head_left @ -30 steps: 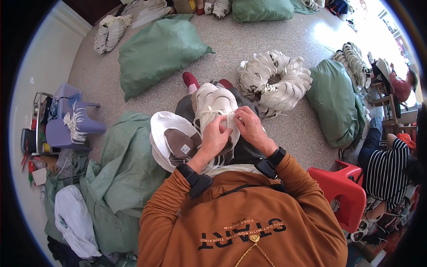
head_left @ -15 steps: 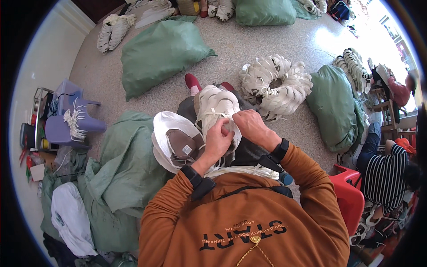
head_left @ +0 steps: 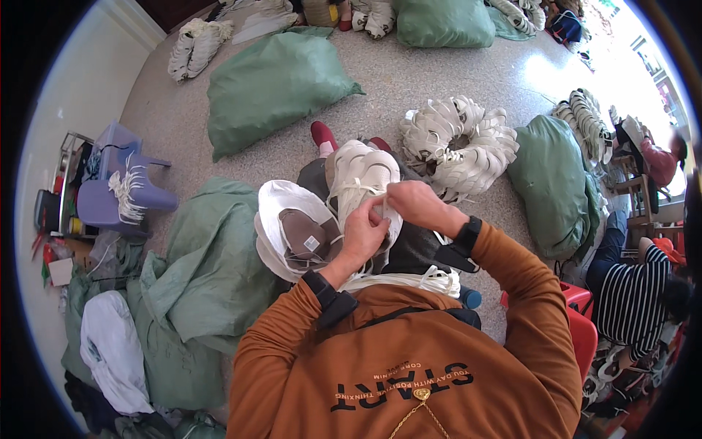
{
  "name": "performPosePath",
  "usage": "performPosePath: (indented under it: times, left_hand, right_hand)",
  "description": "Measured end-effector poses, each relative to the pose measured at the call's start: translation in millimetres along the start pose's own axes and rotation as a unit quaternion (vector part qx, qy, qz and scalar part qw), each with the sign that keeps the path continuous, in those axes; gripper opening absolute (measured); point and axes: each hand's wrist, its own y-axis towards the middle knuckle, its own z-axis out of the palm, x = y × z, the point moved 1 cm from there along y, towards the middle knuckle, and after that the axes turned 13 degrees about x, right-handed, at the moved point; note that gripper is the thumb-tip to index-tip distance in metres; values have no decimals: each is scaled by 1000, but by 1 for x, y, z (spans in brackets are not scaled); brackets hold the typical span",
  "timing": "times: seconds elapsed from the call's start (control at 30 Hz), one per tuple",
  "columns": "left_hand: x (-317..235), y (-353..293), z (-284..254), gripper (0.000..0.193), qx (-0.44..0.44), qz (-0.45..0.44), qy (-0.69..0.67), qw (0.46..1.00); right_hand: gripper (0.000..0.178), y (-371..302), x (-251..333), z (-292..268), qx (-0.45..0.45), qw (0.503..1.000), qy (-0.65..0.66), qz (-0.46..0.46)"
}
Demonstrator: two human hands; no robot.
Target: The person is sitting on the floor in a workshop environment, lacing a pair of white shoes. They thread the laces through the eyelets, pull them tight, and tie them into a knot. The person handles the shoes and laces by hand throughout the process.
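Observation:
Across my lap lies a stack of white shoe uppers (head_left: 363, 172), with a lace tied in a bow on the top one. My left hand (head_left: 365, 233) is closed on the right edge of the top upper, thumb and fingers pinching it. Right beside it, my right hand (head_left: 423, 207) is closed in a pinch at the same edge; whatever is between its fingertips is too small to make out. To the left of the stack, a white upper with a brown lining (head_left: 303, 233) stands opening upward. A bundle of white laces (head_left: 409, 283) lies against my waist.
A ring of white uppers (head_left: 461, 146) sits on the floor ahead. Stuffed green sacks (head_left: 274, 91) lie farther off, another green sack (head_left: 552, 183) to the right. At left stands a purple stool (head_left: 110, 201) with laces; a red stool (head_left: 581, 329) is near my right elbow. Co-workers sit at far right.
Both hands stay pinched at the upper's edge. My right hand has tilted slightly and its forearm has swung a little outward. The whole view has shifted slightly.

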Motion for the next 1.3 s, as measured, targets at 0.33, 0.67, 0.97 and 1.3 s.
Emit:
performPosePath:
  times: [0.33, 0.67, 0.97, 1.3]
  left_hand:
    - [2, -1, 1, 32, 14, 6, -62, 998]
    - [-3, 4, 6, 21, 0, 38, -43, 998]
    - [-14, -1, -18, 16, 118, -65, -53, 990]
    - [-63, -121, -205, 7, 174, -37, -114, 977]
  right_hand:
    - [19, -14, 5, 10, -17, 999, 42, 19]
    - [27, -17, 16, 22, -73, 992, 93, 38]
    - [23, -25, 30, 19, -105, 977, 163, 84]
    - [29, -14, 31, 23, -157, 964, 195, 86]
